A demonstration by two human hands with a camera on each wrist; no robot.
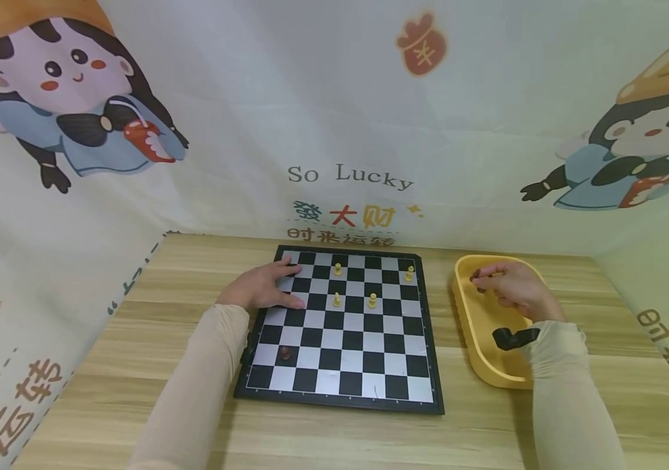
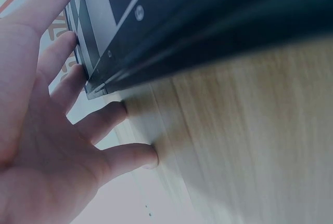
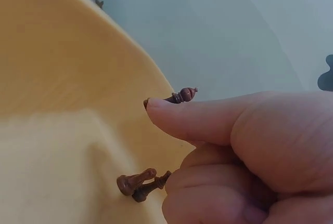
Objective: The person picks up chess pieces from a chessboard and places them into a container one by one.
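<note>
My right hand (image 1: 516, 287) is over the yellow tray (image 1: 465, 313), pinching a dark brown chess bishop (image 3: 187, 95) between thumb and finger. Below it, a brown chess piece (image 3: 134, 181) and a darker one (image 3: 148, 188) lie in the tray, the darker partly hidden by my curled fingers. My left hand (image 1: 258, 286) rests at the left edge of the chessboard (image 1: 340, 406), fingers spread; in the left wrist view some fingers touch the table. On the board stand several pale yellow pieces, including a pawn-like piece (image 1: 337, 299), and one brown piece (image 1: 284, 353) near the front left.
The wooden table (image 1: 152, 339) carries the board in the middle and the tray to its right. A printed cloth (image 1: 346, 117) hangs behind and along both sides. A black fitting (image 1: 513, 337) sits on my right wrist.
</note>
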